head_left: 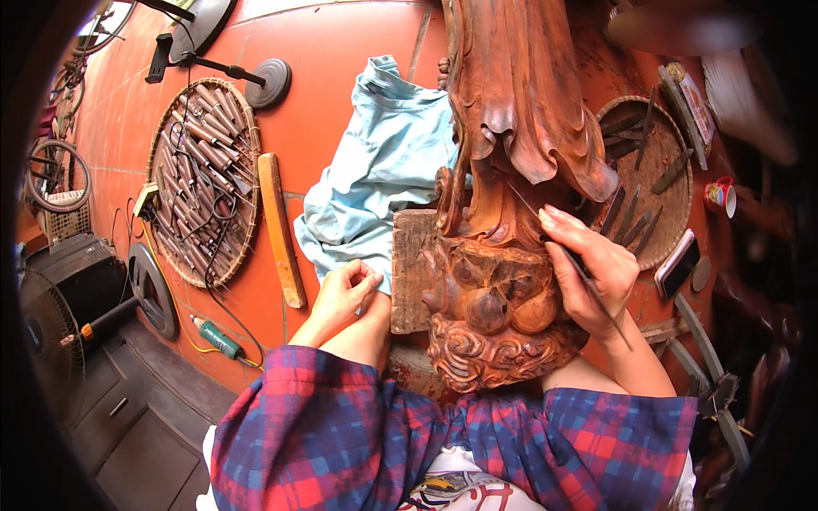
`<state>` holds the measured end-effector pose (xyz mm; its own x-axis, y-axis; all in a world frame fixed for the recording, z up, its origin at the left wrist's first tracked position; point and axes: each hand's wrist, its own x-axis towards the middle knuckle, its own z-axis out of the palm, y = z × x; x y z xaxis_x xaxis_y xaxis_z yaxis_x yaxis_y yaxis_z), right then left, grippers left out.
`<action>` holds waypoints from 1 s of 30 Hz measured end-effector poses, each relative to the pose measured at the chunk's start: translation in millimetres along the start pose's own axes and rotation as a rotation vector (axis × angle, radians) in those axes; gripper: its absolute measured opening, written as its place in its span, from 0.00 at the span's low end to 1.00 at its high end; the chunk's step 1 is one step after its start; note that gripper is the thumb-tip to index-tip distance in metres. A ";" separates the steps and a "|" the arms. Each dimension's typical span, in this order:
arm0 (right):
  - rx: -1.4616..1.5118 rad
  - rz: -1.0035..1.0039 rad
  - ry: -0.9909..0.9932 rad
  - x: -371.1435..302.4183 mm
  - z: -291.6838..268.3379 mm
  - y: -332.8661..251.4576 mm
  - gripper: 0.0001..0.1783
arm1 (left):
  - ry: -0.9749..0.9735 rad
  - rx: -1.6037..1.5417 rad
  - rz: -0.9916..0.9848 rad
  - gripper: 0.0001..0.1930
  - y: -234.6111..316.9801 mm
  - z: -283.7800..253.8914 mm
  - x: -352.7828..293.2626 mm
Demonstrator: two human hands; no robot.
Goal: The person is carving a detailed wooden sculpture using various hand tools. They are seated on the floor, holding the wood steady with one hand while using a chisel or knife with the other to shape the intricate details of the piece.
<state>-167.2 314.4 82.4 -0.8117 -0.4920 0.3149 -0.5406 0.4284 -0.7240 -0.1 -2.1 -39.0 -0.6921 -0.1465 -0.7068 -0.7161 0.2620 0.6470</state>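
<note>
A large reddish-brown wood carving [503, 281] stands in front of me, with draped folds above and rounded lumps over curled shapes at its base. My right hand [596, 260] is closed around a thin dark file-like tool [607, 308], held much like a pen. Its tip meets or nearly meets the carving in the recess below the folds. My left hand [348, 294] rests on my leg, left of the carving, with its fingers curled together; whether anything is in them is hidden. Just beyond it lies a crumpled light blue cloth [383, 162], apparently a shirt. A wooden block [413, 272] sits against the carving's left side.
At the left, a round basket [254, 140] holds many wooden-handled chisels, beside a wooden bar [279, 230] and a corded green power tool [220, 341]. At the right are a basket [679, 213] with several files, a phone [677, 264] and a mug [722, 198].
</note>
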 end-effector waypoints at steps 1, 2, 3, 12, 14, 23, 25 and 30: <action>-0.022 -0.025 -0.041 1.0 -3.0 -0.8 0.12 | -0.001 0.007 0.002 0.12 0.6 -0.1 1.1; 0.017 0.029 -0.045 -0.8 -6.2 -1.7 0.11 | -0.003 0.014 0.004 0.12 0.9 -0.3 1.8; 0.057 0.082 -0.049 -3.5 -10.1 -2.9 0.11 | -0.004 0.020 0.007 0.12 1.2 0.0 2.4; 0.271 0.269 0.065 -11.3 -9.2 6.4 0.12 | -0.011 0.030 0.015 0.12 -0.3 -0.3 3.2; 0.273 0.277 0.082 -9.2 -4.9 8.5 0.13 | -0.005 0.018 0.017 0.12 -1.4 0.6 2.6; 0.272 0.259 -0.038 -4.3 -18.3 5.1 0.10 | -0.025 0.008 0.000 0.11 -0.4 -0.4 3.3; 0.327 0.290 -0.076 -3.8 -23.5 5.0 0.09 | -0.028 0.019 -0.009 0.12 0.9 -1.6 1.5; 0.284 0.308 0.075 -4.5 -0.3 2.1 0.10 | -0.043 -0.026 0.008 0.12 -6.4 1.2 6.4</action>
<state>-164.8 317.9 79.6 -0.9452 -0.3128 0.0940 -0.1967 0.3154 -0.9283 0.2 -3.6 -48.0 -0.6940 -0.1028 -0.7126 -0.7127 0.2383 0.6598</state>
